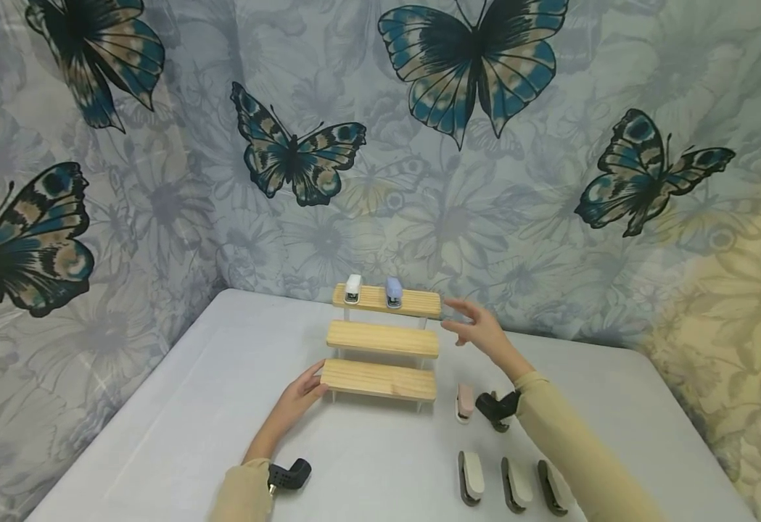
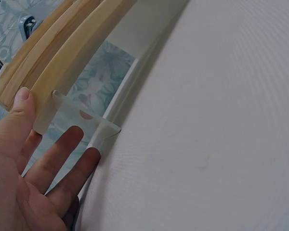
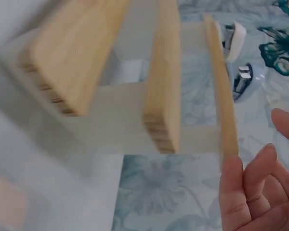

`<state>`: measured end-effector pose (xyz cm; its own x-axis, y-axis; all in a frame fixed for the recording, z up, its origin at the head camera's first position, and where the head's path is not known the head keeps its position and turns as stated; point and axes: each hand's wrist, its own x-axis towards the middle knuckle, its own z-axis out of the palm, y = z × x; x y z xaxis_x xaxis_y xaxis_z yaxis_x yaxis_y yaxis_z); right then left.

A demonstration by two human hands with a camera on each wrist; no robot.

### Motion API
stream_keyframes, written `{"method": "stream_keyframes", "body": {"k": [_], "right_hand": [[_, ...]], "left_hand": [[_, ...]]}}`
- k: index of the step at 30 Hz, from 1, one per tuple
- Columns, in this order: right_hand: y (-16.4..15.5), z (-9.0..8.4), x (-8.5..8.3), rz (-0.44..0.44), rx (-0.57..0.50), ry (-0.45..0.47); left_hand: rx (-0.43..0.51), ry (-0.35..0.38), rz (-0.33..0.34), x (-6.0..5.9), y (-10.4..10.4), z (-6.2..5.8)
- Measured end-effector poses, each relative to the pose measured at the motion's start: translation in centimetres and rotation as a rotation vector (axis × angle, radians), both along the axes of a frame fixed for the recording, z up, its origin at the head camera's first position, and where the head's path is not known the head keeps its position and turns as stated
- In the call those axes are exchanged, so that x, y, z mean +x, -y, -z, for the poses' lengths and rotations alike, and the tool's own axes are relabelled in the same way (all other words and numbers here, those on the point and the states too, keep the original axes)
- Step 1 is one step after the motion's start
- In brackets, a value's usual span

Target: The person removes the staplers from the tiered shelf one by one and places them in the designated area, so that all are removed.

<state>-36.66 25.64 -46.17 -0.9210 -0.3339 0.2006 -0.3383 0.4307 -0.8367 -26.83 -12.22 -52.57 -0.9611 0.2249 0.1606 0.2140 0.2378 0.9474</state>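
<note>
A three-step wooden shelf stand point(image 1: 380, 380) with clear supports stands on the white table. My left hand point(image 1: 302, 391) is at the left end of its lowest board; in the left wrist view the thumb point(image 2: 23, 98) lies against the wood and the other fingers spread beside the clear support. Beside the top board's right end is my right hand point(image 1: 481, 330), fingers apart and holding nothing. One fingertip point(image 3: 231, 166) overlaps that board's end in the right wrist view; contact cannot be told. A white stapler point(image 1: 352, 288) and a blue stapler point(image 1: 394, 291) stand on the top board.
To the right of the stand, a pink stapler point(image 1: 465, 401) sits on the table. Nearer the front are three pale staplers with dark bases point(image 1: 473, 477), the rightmost partly behind the right sleeve point(image 1: 569, 442). A butterfly-patterned cloth point(image 1: 452, 225) hangs behind the table.
</note>
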Motion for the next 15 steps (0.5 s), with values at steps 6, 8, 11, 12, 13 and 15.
{"method": "stream_keyframes", "body": {"k": [6,8,11,12,13,15], "right_hand": [[5.0,-5.8,1.3,0.022,-0.025,0.082],[6.8,-8.3,2.8,0.009,-0.063,0.085],[8.6,-10.4,3.9,-0.01,-0.106,0.129],[8.9,-10.6,4.0,-0.018,-0.127,0.15],[9.2,-10.6,3.9,-0.03,-0.143,0.173],[9.5,-10.2,3.2,-0.036,-0.18,0.222]], "left_hand": [[0.002,-0.057,0.04,-0.1,0.2,0.0],[-0.003,-0.107,0.051,-0.3,0.1,0.0],[0.011,-0.108,0.044,-0.3,0.1,0.1],[0.016,-0.092,0.037,-0.4,0.1,0.1],[0.014,-0.076,0.032,-0.3,0.1,0.1],[0.026,-0.026,0.019,-0.3,0.2,0.1]]}}
